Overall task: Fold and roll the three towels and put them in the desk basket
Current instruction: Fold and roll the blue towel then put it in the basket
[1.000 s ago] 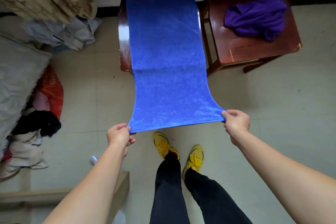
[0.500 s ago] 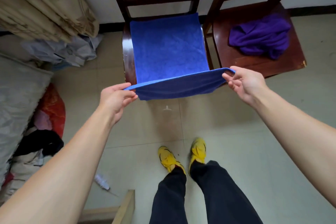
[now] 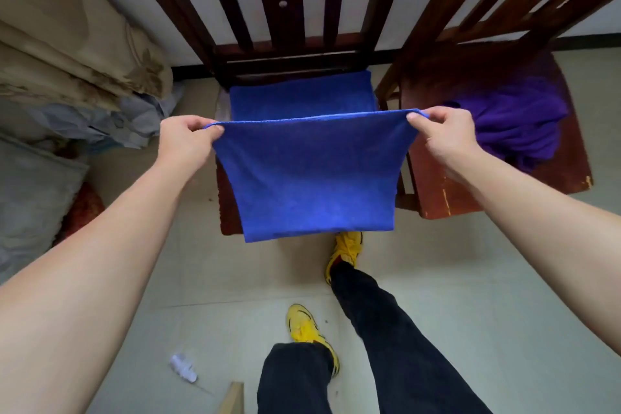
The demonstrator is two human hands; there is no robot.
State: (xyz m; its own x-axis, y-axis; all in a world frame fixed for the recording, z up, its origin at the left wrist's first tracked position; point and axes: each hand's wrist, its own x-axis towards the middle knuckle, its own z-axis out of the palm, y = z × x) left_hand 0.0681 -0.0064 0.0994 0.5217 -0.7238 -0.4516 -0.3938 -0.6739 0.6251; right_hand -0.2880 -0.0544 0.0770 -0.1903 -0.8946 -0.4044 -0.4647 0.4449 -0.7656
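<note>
In front of the dark wooden chair (image 3: pixel 228 208), two legs in black trousers (image 3: pixel 386 329) are seen. One of the yellow shoes (image 3: pixel 305 326) is set well back from the chair on the tiled floor (image 3: pixel 470 262), and the other is just at its front edge. A crumpled white scrap (image 3: pixel 183 368) lies on the floor to the left, well short of the chair, and the corner of a pale wooden board (image 3: pixel 232 398) is cut off by the lower border.

Above the chair's seat, the blue towel (image 3: pixel 312 178) is held up by both hands. One corner is pinched by the left hand (image 3: pixel 183 141) between thumb and curled fingers. The other corner is pinched in the same way by the right hand (image 3: pixel 443 134), so that the top hem is drawn taut between them. From this hem the cloth hangs down to a fold past the seat's front edge, and the rest of the towel lies flat on the seat as far as the chair's backrest.

Just to the right of the chair a second chair (image 3: pixel 437 191) is placed, and the purple towel (image 3: pixel 517 124) is bunched loosely on its seat. To the left of the chair, a heap of grey cloth (image 3: pixel 111 118) is piled on the floor beneath a beige curtain (image 3: pixel 67 44). Behind the chair's slats a white wall is seen.
</note>
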